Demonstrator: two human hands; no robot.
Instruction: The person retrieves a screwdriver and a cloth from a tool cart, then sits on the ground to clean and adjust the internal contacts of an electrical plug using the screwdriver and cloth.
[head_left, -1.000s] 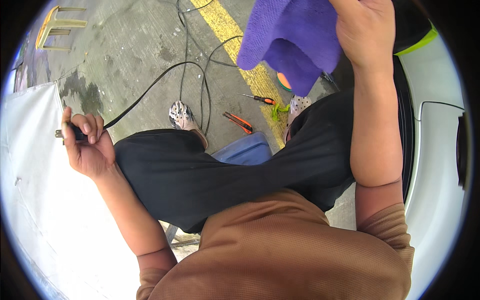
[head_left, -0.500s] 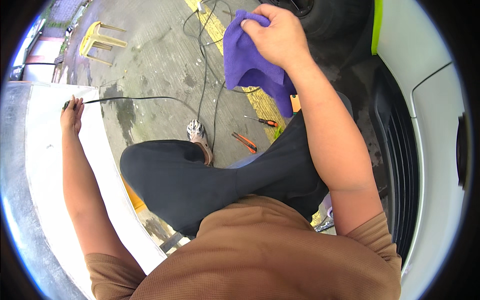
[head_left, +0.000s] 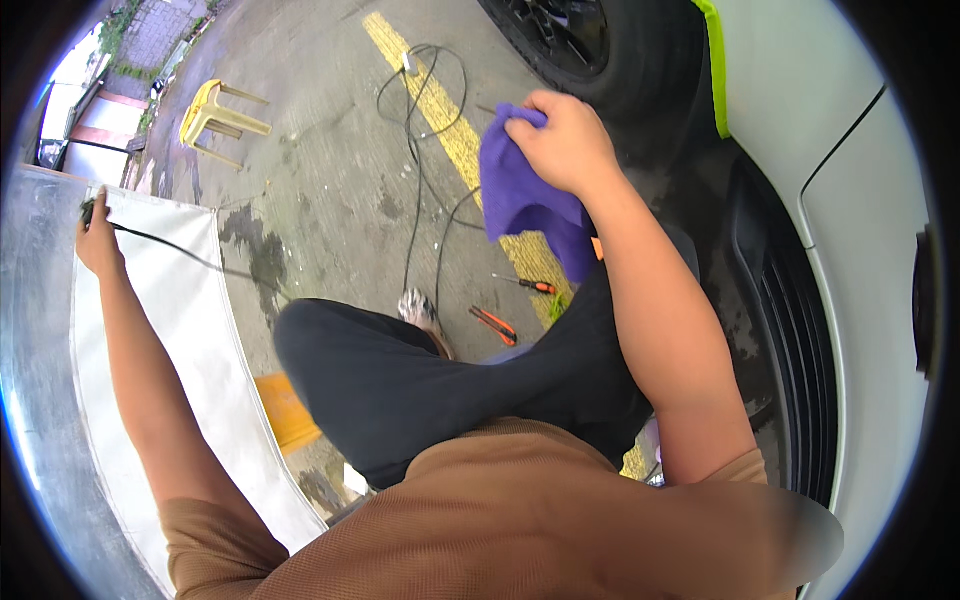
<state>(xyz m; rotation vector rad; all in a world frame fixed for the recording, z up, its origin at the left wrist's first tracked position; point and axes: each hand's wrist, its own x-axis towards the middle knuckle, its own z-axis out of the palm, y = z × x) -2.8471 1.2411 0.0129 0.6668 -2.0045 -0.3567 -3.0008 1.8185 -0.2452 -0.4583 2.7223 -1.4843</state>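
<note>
A purple cloth (head_left: 520, 185) hangs in loose folds from my right hand (head_left: 570, 145), its top edge pinched between thumb and fingers. This hand is in front of me, short of the car's wheel. Far out to the left, my left hand (head_left: 100, 240) is closed around a small dark object (head_left: 88, 212) over a white sheet. A black cable (head_left: 165, 243) runs from that hand toward the ground; the fingers hide most of what it holds. On the ground below the cloth lie a screwdriver (head_left: 530, 284) with an orange and black handle and orange-handled pliers (head_left: 493, 325).
At my right stands a pale car (head_left: 830, 130) with a black side step (head_left: 790, 350) and a dark wheel (head_left: 640, 80). A white-covered surface (head_left: 175, 330) fills the left. Farther off are a yellow plastic stool (head_left: 222, 120) and a coiled black cord (head_left: 463, 90) across a yellow line.
My left hand has moved outward to the left, drawing the cable with it. The view has shifted, so the cloth and my right hand appear lower. The cloth is still held.
</note>
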